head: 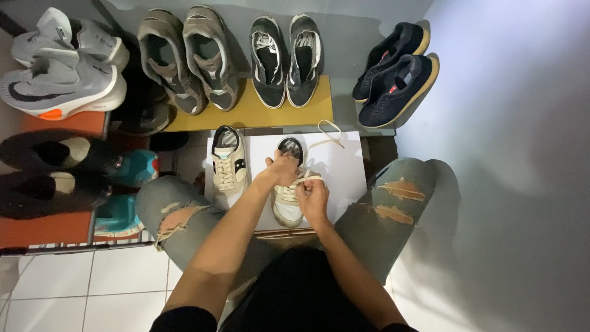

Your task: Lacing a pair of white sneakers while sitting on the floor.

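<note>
Left hand [281, 167] covers the middle of the cream sneaker [287, 203]; fingers curled over the tongue area, pressed together, gripping the shoe. Right hand [313, 198] sits at the sneaker's right side, thumb and forefinger pinching the cream lace [308, 179]. The lace end runs up and right, looping off past the white sheet [341, 166] toward the yellow shelf [307, 110]; where it leaves the eyelets is hidden by the hands.

The sneaker lies on the white sheet between the person's knees. Long axis runs near vertical in view, toe toward the person, heel opening away. Toe cap partly visible below the hands; sides hard to make out.

Its mate [228, 161] lies just left on the same sheet, parallel, toe also toward the person, laced, with a dark side patch. Both insoles carry a dark oval label; print too small to read.

Ripped jeans [393, 203] flank the sheet.

On the yellow shelf: a grey pair [187, 58] and a black pair [286, 58]. A navy pair [396, 74] with tan soles and small red tags stands right of it. On the left rack: white runners [58, 83] with an orange sole patch, cut off by the frame edge; dark slippers [49, 169] and teal shoes [132, 169], mostly in shadow.
</note>
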